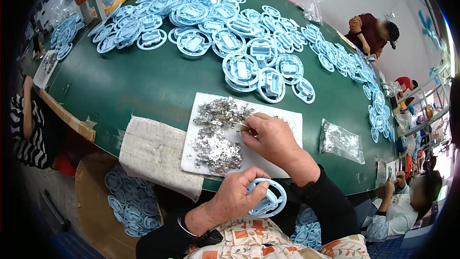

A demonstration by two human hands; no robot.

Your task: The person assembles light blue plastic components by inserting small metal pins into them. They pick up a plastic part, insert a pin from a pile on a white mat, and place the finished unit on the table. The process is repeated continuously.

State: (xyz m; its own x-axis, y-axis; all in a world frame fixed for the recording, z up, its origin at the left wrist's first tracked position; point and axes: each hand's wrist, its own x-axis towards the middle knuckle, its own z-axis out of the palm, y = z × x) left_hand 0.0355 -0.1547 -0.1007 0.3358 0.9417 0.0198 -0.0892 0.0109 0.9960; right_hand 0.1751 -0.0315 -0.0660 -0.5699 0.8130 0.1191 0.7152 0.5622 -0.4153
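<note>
Pinching a metal clip [239, 124], right hand [270, 136]; left hand [239, 193] around blue ring [268, 200].

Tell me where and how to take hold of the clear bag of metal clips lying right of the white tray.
Pinch the clear bag at its near, flatter corner, coming from above on the right hand side. It lies flat on the green table with open space around it, apart from the white tray.

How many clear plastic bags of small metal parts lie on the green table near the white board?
1. The plastic bag lies on the green table, right of the white board where the right hand works. More bags may be hidden.
</note>
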